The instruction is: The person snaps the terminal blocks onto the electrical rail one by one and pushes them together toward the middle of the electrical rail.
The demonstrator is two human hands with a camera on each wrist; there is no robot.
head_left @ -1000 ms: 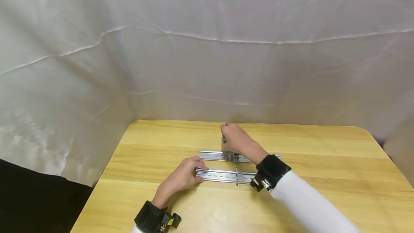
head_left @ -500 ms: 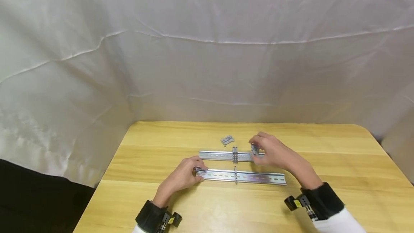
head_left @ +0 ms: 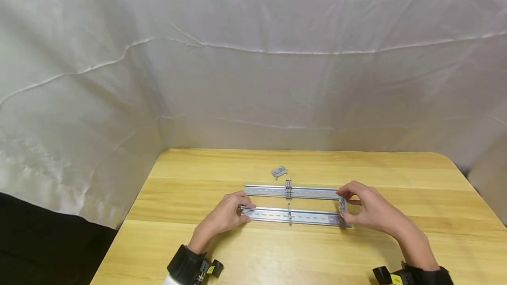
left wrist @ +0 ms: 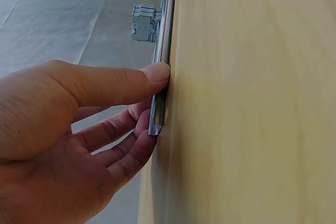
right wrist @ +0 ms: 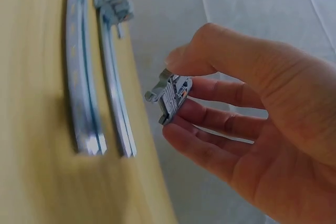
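Note:
My left hand [head_left: 227, 212] grips the left end of the near metal DIN rail [head_left: 273, 214], thumb on its front edge in the left wrist view. Between thumb and fingertips, my right hand [head_left: 372, 208] pinches a grey terminal block [right wrist: 174, 95]. In the head view this block overlaps the right end of the near rail; the right wrist view shows it apart from both rails. One thin terminal block [head_left: 289, 214] stands across the middle of the near rail. Behind, the far DIN rail [head_left: 313, 192] carries a small group of terminal blocks [head_left: 288, 189].
A loose grey terminal block [head_left: 279, 171] lies flat on the wooden table [head_left: 277, 258] behind the far rail. Pale cloth [head_left: 253, 91] hangs behind the table and along its left side. A dark area [head_left: 47, 241] shows at lower left.
My right hand has come from the back of the table to the right end of the near rail, bringing a terminal block. The left hand has stayed on the rail.

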